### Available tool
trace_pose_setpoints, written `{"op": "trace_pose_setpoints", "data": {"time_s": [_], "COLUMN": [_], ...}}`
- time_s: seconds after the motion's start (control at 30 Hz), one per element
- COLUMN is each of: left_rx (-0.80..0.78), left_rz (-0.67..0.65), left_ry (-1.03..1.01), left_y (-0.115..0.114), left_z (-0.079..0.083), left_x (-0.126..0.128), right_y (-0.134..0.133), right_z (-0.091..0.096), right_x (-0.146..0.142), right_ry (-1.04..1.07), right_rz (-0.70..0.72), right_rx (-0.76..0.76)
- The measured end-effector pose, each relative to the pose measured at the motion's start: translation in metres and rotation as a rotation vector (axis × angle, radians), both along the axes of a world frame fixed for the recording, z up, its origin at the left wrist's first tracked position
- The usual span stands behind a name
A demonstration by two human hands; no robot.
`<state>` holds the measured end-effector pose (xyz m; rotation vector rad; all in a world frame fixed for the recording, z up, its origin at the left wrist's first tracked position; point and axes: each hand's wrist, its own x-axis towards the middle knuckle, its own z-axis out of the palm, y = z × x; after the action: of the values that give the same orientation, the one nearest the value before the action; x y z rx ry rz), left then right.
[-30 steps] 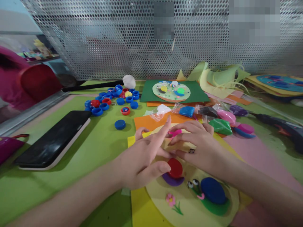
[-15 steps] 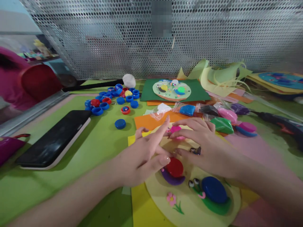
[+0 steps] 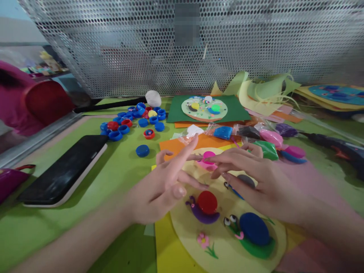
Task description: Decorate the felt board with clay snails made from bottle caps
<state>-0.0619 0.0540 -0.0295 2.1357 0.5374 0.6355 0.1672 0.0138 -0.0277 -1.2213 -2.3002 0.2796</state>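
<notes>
My left hand [image 3: 163,185] is over the left side of a cream paper disc [image 3: 184,235], its fingers spread and nothing visible in them. One of its fingertips reaches the left edge of a pink snail with a bottle-cap shell [image 3: 209,156]. From the right, my right hand [image 3: 256,178] stretches over the disc, fingertips at that same snail; I see nothing held. Below my hands lie a red-capped purple snail [image 3: 207,202], a blue-capped green snail [image 3: 254,229] and a pink clay flower [image 3: 203,240]. A grey-capped blue snail [image 3: 246,181] is partly hidden under my right hand.
Loose bottle caps [image 3: 142,151] lie at the back left, behind a phone [image 3: 66,168]. Bagged clay [image 3: 223,132] lines the back, with a glue gun [image 3: 335,146] at right. Behind, a finished snail disc [image 3: 204,113] rests against a perforated metal panel [image 3: 136,49].
My right hand has shifted slightly right, and my left hand has drawn a little left. More of the purple snail and the grey-capped snail now shows.
</notes>
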Motion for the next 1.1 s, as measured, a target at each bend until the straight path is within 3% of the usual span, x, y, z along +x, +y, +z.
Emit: {"op": "trace_pose_setpoints", "data": {"time_s": [0.27,0.5,0.63,1.1], "left_rx": [0.112,0.304,0.295,0.380], "left_rz": [-0.101,-0.001,0.093,0.104], "left_ry": [0.160,0.233,0.252,0.241], "left_y": [0.005,0.009,0.009,0.007], "left_z": [-0.002,0.001,0.004,0.004], "left_x": [-0.002,-0.008,-0.010,-0.008], "right_y": [0.000,-0.001,-0.002,-0.004], "right_z": [-0.002,-0.002,-0.006,-0.003], "right_x": [-0.001,-0.005,-0.006,-0.007], "right_ry": [0.030,-0.004,-0.060,-0.104], "right_rz": [-0.020,0.031,0.078,0.100], "right_rx": [-0.052,-0.043,-0.005,-0.022]}}
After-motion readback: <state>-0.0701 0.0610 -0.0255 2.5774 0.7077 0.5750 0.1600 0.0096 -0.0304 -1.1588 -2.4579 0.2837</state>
